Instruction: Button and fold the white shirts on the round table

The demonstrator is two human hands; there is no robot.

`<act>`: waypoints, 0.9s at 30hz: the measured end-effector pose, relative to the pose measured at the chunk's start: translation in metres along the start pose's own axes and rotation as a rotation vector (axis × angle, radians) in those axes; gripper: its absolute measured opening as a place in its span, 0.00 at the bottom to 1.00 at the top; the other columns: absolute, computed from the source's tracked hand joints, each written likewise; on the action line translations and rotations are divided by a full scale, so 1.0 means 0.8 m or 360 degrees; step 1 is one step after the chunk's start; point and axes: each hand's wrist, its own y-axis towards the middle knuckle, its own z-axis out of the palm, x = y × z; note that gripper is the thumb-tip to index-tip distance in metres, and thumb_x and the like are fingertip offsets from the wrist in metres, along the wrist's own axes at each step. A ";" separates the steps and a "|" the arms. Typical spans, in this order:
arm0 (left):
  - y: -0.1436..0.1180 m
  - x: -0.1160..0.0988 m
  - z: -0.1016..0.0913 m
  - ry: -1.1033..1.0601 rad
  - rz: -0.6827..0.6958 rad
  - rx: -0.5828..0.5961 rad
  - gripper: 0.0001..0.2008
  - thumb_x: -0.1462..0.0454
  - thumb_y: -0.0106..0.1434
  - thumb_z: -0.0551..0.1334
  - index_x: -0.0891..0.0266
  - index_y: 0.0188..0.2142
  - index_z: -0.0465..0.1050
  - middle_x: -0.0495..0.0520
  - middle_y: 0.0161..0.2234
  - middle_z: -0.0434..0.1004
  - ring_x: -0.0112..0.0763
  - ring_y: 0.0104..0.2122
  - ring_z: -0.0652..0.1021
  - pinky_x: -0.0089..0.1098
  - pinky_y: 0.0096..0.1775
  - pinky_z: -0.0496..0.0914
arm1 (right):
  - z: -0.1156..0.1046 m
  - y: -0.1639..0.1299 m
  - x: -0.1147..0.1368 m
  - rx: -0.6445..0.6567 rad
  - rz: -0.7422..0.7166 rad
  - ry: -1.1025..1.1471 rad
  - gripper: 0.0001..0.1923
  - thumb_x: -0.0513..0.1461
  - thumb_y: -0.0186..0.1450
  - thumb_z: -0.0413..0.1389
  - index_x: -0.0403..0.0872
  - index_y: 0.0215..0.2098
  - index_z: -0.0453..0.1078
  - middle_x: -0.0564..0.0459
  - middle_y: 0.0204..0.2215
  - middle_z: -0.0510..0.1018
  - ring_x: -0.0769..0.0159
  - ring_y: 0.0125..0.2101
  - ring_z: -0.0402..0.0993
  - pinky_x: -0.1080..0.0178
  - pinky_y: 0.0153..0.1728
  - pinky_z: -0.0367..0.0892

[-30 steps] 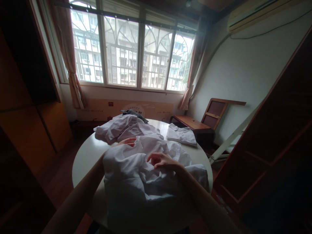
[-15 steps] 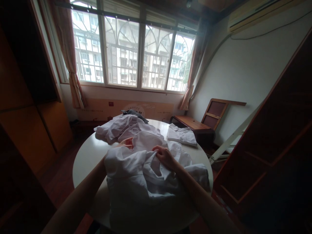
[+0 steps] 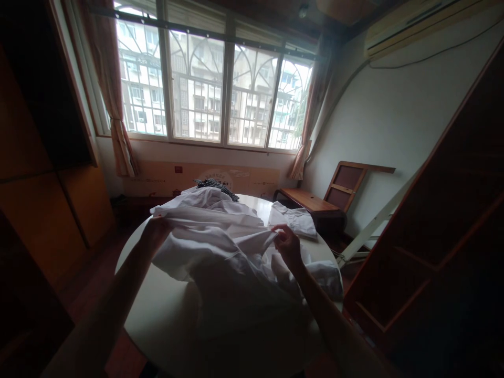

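Observation:
A white shirt point(image 3: 220, 252) is stretched between my two hands over a round white table point(image 3: 157, 315). My left hand point(image 3: 158, 227) is closed on its left side; the fingers are partly hidden by the cloth. With thumb and fingers pinched, my right hand point(image 3: 286, 241) grips the right side. From there the cloth hangs down toward me in loose folds, its lower part in shadow. Right behind it lies a heap of white clothes point(image 3: 205, 198). More white cloth point(image 3: 325, 275) rests on the table beside my right forearm.
A folded white shirt point(image 3: 293, 218) lies at the table's back right, and a dark striped garment point(image 3: 216, 185) tops the heap. Beyond the table stand a wooden bench point(image 3: 311, 199) and a chair-like frame point(image 3: 346, 181). A wooden panel point(image 3: 433, 220) leans at the right.
My hands have moved apart, the left to the left and slightly up, the right to the right and slightly up. The bunched shirt between them is now pulled out wide.

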 end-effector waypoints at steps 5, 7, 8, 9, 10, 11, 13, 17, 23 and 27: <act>0.007 -0.024 -0.036 0.0536 -0.0068 -0.0381 0.02 0.70 0.48 0.54 0.63 0.24 0.62 0.48 0.19 0.64 0.33 0.28 0.71 0.38 0.38 0.68 | -0.025 -0.006 0.001 0.0079 0.0113 0.0043 0.06 0.42 0.53 0.52 0.48 0.27 0.63 0.64 0.10 0.58 0.75 0.10 0.53 0.70 0.11 0.49; -0.006 -0.038 -0.027 0.0727 0.0065 -0.0456 0.05 0.70 0.50 0.56 0.63 0.29 0.65 0.48 0.23 0.67 0.34 0.34 0.71 0.41 0.44 0.65 | -0.026 -0.011 0.002 0.0290 0.0135 -0.0030 0.07 0.41 0.54 0.51 0.47 0.30 0.65 0.63 0.10 0.59 0.75 0.10 0.53 0.71 0.10 0.49; -0.015 -0.045 -0.015 0.0850 0.0227 -0.0395 0.07 0.69 0.52 0.56 0.63 0.33 0.66 0.48 0.26 0.68 0.34 0.36 0.71 0.41 0.46 0.64 | -0.024 -0.013 0.004 0.0386 0.0104 -0.0088 0.08 0.41 0.54 0.52 0.46 0.32 0.66 0.63 0.11 0.61 0.74 0.10 0.55 0.70 0.11 0.51; -0.025 -0.052 0.000 0.0988 0.0396 -0.0283 0.09 0.69 0.53 0.55 0.62 0.35 0.67 0.49 0.28 0.69 0.35 0.38 0.71 0.40 0.46 0.64 | -0.021 -0.014 0.005 0.0471 0.0040 -0.0152 0.10 0.40 0.54 0.52 0.46 0.34 0.67 0.61 0.13 0.65 0.73 0.13 0.59 0.70 0.13 0.55; -0.036 -0.058 0.017 0.1091 0.0537 -0.0013 0.11 0.68 0.54 0.55 0.62 0.38 0.67 0.51 0.31 0.70 0.35 0.39 0.71 0.38 0.46 0.65 | -0.018 -0.015 0.007 0.0543 -0.0045 -0.0214 0.12 0.40 0.54 0.53 0.46 0.36 0.68 0.58 0.16 0.69 0.71 0.16 0.63 0.69 0.17 0.59; -0.047 -0.062 0.035 0.1176 0.0665 0.0313 0.13 0.68 0.54 0.55 0.61 0.40 0.67 0.52 0.34 0.71 0.35 0.40 0.71 0.36 0.46 0.65 | -0.015 -0.016 0.008 0.0611 -0.0136 -0.0265 0.13 0.40 0.54 0.54 0.45 0.37 0.69 0.55 0.20 0.72 0.69 0.20 0.67 0.68 0.21 0.62; -0.066 -0.067 0.066 0.1310 0.0843 0.1051 0.18 0.67 0.53 0.57 0.59 0.45 0.66 0.53 0.38 0.72 0.35 0.42 0.71 0.34 0.46 0.65 | -0.010 -0.016 0.009 0.0778 -0.0260 -0.0320 0.12 0.40 0.56 0.53 0.45 0.37 0.70 0.52 0.27 0.76 0.66 0.27 0.70 0.66 0.28 0.64; -0.091 -0.069 0.089 0.1436 0.0838 0.1642 0.22 0.69 0.53 0.57 0.57 0.49 0.65 0.53 0.38 0.73 0.33 0.36 0.73 0.28 0.37 0.66 | -0.013 -0.019 0.006 0.0919 -0.0250 -0.0389 0.12 0.34 0.56 0.46 0.45 0.31 0.72 0.54 0.22 0.74 0.67 0.24 0.68 0.67 0.25 0.61; -0.106 -0.093 0.062 0.1353 0.0835 0.1649 0.08 0.70 0.58 0.53 0.62 0.26 0.69 0.50 0.28 0.70 0.24 0.25 0.69 0.24 0.27 0.60 | -0.039 -0.012 0.025 0.0719 -0.0239 -0.0588 0.19 0.30 0.46 0.44 0.46 0.32 0.72 0.58 0.14 0.68 0.69 0.17 0.62 0.68 0.20 0.57; -0.100 -0.110 0.025 0.1447 0.1018 0.1416 0.09 0.70 0.60 0.51 0.63 0.26 0.67 0.51 0.29 0.69 0.23 0.26 0.68 0.24 0.28 0.61 | -0.074 0.014 0.051 0.0402 -0.0353 -0.0860 0.21 0.30 0.46 0.45 0.47 0.35 0.72 0.55 0.18 0.72 0.67 0.20 0.65 0.67 0.24 0.59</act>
